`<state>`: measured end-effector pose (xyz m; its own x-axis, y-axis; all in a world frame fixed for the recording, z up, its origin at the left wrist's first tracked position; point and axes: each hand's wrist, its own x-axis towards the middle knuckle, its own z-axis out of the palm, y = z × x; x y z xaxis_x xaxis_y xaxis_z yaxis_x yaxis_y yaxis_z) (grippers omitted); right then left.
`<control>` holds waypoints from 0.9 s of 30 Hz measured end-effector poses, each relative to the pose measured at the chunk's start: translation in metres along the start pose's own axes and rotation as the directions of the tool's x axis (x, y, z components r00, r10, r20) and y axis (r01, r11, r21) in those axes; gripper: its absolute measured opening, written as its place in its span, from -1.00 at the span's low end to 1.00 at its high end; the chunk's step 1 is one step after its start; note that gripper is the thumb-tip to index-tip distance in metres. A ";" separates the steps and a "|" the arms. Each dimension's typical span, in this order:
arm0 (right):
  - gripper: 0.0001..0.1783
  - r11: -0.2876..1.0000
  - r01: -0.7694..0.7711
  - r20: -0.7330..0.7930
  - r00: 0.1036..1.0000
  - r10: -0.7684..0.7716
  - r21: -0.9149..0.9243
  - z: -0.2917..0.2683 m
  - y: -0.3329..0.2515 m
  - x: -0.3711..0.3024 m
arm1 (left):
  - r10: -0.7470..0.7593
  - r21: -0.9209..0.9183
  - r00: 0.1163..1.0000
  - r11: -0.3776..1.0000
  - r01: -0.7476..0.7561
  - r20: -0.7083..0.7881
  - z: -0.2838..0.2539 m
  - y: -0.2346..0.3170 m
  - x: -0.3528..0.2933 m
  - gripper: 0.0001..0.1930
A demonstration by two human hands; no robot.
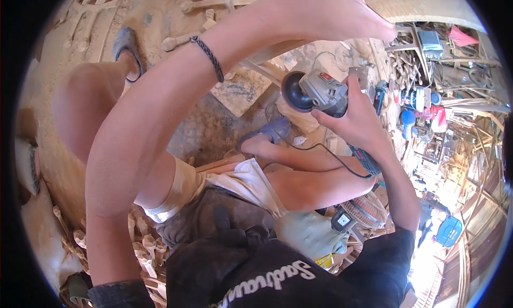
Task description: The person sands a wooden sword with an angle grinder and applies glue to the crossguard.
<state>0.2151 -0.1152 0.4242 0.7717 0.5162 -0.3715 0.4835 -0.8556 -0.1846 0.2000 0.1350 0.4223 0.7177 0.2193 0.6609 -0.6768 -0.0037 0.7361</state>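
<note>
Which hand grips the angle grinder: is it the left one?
No, the right hand grips the angle grinder, while the left hand is near the picture's top edge.

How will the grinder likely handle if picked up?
The grinder is probably heavy for its size, given its metallic-looking head. Likely to rock if set down, since the wide disc juts from one end. The cord, loosely curved, will probably flop and trail.

Gry/blk grinder [327, 93], dk brn disc [290, 92].

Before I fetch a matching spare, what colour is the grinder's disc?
The disc is dark brown with a black middle, clearest in the head view.
</note>
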 end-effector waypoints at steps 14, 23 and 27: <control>-0.14 0.999 -0.052 -0.043 0.998 0.051 -0.012 -0.001 0.016 -0.008 | -0.064 0.006 0.998 0.998 0.064 -0.027 -0.001 0.008 0.005 -0.58; -0.19 0.998 0.000 -0.152 0.988 0.010 0.061 -0.002 0.023 -0.028 | -0.331 -0.133 0.897 0.915 0.381 0.291 -0.021 0.017 0.014 -0.42; -0.17 0.996 -0.019 -0.047 0.999 0.024 0.092 -0.003 -0.014 -0.023 | -0.277 -0.207 0.855 0.895 0.396 0.439 -0.025 0.023 0.005 -0.54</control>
<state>0.1919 -0.1146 0.4376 0.8013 0.4971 -0.3327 0.4285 -0.8651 -0.2607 0.1837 0.1600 0.4393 0.8730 -0.2399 0.4246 -0.3547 0.2852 0.8904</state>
